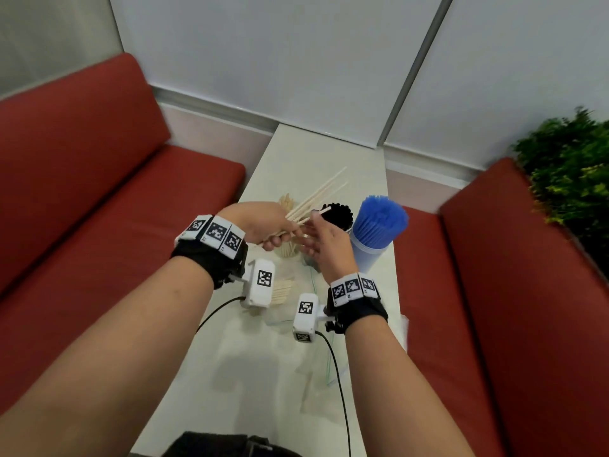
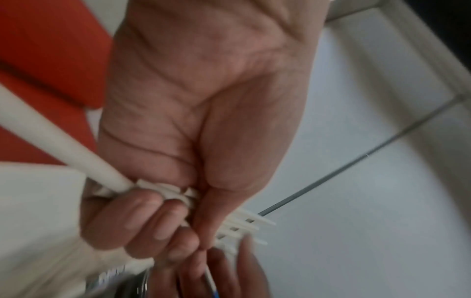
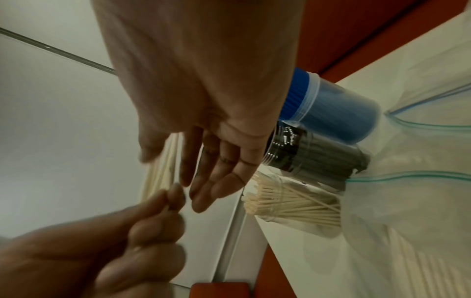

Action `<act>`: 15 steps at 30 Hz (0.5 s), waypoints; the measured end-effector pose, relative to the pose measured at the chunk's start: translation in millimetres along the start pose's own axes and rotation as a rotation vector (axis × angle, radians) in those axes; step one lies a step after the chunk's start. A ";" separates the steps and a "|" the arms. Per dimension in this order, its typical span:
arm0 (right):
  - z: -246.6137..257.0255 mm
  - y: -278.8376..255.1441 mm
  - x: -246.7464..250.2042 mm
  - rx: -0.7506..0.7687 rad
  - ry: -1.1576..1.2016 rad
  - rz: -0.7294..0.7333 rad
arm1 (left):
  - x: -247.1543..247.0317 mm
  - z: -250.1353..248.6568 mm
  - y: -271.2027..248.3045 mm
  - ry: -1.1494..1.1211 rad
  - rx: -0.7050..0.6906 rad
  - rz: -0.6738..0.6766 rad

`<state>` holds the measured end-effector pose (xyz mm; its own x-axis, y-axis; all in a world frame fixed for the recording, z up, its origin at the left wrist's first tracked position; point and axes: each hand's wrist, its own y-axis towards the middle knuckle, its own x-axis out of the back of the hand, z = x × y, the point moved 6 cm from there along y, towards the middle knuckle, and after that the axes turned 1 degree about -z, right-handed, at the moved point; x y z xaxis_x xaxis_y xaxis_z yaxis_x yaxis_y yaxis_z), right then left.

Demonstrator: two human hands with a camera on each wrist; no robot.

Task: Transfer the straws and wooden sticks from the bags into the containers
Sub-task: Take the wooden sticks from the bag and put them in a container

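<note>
Nearest the head cam: both forearms w/ wrist rigs, hands meeting over the white table. Left hand has fingers curled round a small bundle of wooden sticks, held up in the air above the containers, tips fanning up and to the right. Right hand is spread, fingers straight, palm toward the bundle's near end, just beside it; whether it touches the sticks I can't tell (motion blur).

Under the hands: a clear container of sticks, already well stocked. Next to it a container of black straws, then the container of blue straws, packed full.

Progress, as I judge it: both straw lots look done, sticks mostly in. Left: the bundle in hand, plus more sticks in the bag on the table near the left wrist. Clear zip bags lie flat, seemingly emptied.
</note>
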<state>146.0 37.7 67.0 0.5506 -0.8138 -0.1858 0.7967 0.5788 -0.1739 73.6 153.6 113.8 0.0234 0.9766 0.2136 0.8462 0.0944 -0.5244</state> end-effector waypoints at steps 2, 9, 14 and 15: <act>11.6 -5.5 -2.3 0.089 -0.092 0.039 | -14.8 -1.4 -0.6 -0.154 -0.071 0.062; 42.7 -15.8 22.6 0.168 -0.135 -0.101 | -35.7 1.4 -1.9 -0.387 -0.183 0.220; 62.2 -18.8 35.5 0.194 -0.096 -0.186 | -46.0 5.4 -1.7 -0.467 -0.207 0.304; 65.1 -19.0 37.1 0.202 -0.086 -0.198 | -48.9 6.1 -1.5 -0.485 -0.207 0.320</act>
<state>167.5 -6.8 126.3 0.3913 -0.9164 -0.0836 0.9196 0.3928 -0.0013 67.9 106.9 99.1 0.0898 0.9315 -0.3524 0.9240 -0.2100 -0.3195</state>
